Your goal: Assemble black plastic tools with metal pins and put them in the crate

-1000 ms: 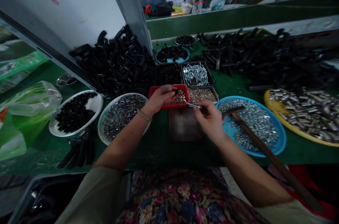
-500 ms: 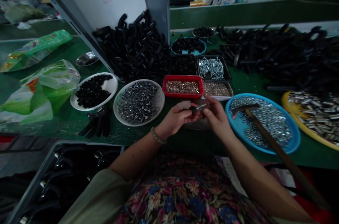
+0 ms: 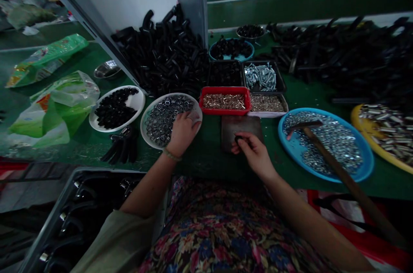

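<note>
My left hand [image 3: 181, 132] reaches into the white plate of metal rings [image 3: 154, 137], fingers curled down among the rings; what they grip is hidden. My right hand [image 3: 252, 149] is closed on a small dark part [image 3: 238, 138], held just over the near edge of a dark metal block [image 3: 240, 127] on the green table. Behind the block stand a red tray of small shiny pins [image 3: 225, 101] and a white tray of tiny parts [image 3: 266, 104].
A hammer [image 3: 335, 163] lies across a blue plate of nuts [image 3: 325, 144]. A white plate of black caps [image 3: 115, 108], piles of black tubes [image 3: 167, 56], a tray of screws [image 3: 263, 76], a yellow plate of metal sleeves [image 3: 385, 133], plastic bags [image 3: 51, 107] and a grey crate [image 3: 74, 217] surround me.
My hands were together in front of the red tray; the left one has moved left into the ring plate, and the right one has dropped to the metal block with the small part.
</note>
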`<state>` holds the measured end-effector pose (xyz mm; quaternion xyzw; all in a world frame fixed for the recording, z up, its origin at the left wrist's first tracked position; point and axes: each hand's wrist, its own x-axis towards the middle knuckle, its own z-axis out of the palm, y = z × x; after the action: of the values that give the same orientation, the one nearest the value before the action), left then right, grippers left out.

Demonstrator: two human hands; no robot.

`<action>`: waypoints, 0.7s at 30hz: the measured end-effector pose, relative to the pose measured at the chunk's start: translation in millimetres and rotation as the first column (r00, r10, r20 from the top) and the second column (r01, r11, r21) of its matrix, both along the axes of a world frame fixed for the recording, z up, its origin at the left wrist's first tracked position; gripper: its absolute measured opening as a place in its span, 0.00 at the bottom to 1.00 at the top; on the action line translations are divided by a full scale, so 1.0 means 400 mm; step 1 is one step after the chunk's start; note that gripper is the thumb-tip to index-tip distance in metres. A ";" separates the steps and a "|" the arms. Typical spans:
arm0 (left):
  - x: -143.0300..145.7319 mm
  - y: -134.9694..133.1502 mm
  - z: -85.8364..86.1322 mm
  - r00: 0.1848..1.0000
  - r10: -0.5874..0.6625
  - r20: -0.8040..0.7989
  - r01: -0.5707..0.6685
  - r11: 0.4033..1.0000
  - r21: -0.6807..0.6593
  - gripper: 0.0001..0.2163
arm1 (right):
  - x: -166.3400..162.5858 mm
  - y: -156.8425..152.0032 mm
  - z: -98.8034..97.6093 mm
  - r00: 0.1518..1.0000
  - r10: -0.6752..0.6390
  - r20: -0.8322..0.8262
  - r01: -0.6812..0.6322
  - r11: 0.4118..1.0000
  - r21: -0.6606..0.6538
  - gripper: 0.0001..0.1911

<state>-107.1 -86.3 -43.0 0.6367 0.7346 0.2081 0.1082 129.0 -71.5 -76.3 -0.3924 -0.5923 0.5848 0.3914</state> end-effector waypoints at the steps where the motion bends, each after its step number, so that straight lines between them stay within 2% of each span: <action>1: -0.034 0.009 -0.004 0.987 0.069 -0.142 -0.073 0.997 -0.019 0.11 | 0.001 0.002 -0.005 1.000 0.017 -0.011 -0.017 1.000 -0.001 0.17; 3: -0.085 0.025 -0.013 0.946 0.098 -0.308 -0.127 0.989 -0.076 0.10 | 0.008 0.002 -0.012 0.998 0.062 -0.011 -0.062 0.998 0.027 0.14; 5: -0.105 0.034 -0.016 0.946 0.084 -0.312 -0.120 0.988 -0.096 0.10 | 0.022 -0.004 -0.011 0.996 0.088 0.022 -0.089 0.991 0.100 0.12; 6: -0.103 0.037 -0.014 0.962 0.095 -0.255 -0.119 0.989 -0.082 0.11 | 0.031 -0.008 -0.007 0.994 0.097 0.054 -0.104 0.983 0.153 0.11; 7: -0.094 0.039 -0.010 0.982 0.109 -0.154 -0.121 0.990 -0.071 0.11 | 0.041 -0.012 -0.001 0.988 0.115 0.098 -0.134 0.967 0.215 0.10; 9: -0.055 0.038 0.005 0.977 0.096 0.191 -0.076 0.991 -0.114 0.11 | 0.061 -0.017 0.015 0.964 0.182 0.195 -0.242 0.906 0.348 0.12; 10: -0.026 0.035 0.014 0.916 0.078 0.394 -0.020 0.988 -0.151 0.10 | 0.071 -0.018 0.023 0.945 0.220 0.240 -0.303 0.865 0.401 0.13; 11: 0.009 0.032 0.023 0.818 0.066 0.572 0.054 0.980 -0.190 0.10 | 0.081 -0.019 0.031 0.927 0.252 0.277 -0.356 0.824 0.441 0.14; 13: 0.087 0.024 0.039 0.604 0.076 0.793 0.198 0.950 -0.242 0.14 | 0.102 -0.017 0.041 0.910 0.262 0.321 -0.397 0.774 0.493 0.16; 14: 0.128 0.022 0.046 0.525 0.087 0.846 0.255 0.933 -0.254 0.17 | 0.114 -0.015 0.044 0.915 0.228 0.333 -0.378 0.773 0.509 0.18; 16: 0.206 0.030 0.056 0.459 0.067 0.886 0.357 0.899 -0.253 0.22 | 0.148 -0.013 0.045 0.931 0.118 0.344 -0.299 0.788 0.539 0.20; 18: 0.279 0.055 0.060 0.465 -0.050 0.884 0.462 0.865 -0.194 0.24 | 0.197 -0.013 0.041 0.945 -0.003 0.326 -0.191 0.804 0.562 0.20; 21: 0.397 0.123 0.044 0.533 -0.372 0.760 0.615 0.787 -0.046 0.21 | 0.296 -0.020 0.032 0.954 -0.208 0.217 0.065 0.848 0.526 0.16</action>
<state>51.6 -37.0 -25.4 0.6612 0.4409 0.2812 0.5379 247.3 -79.6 -63.7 -0.3901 -0.7438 0.3183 0.4397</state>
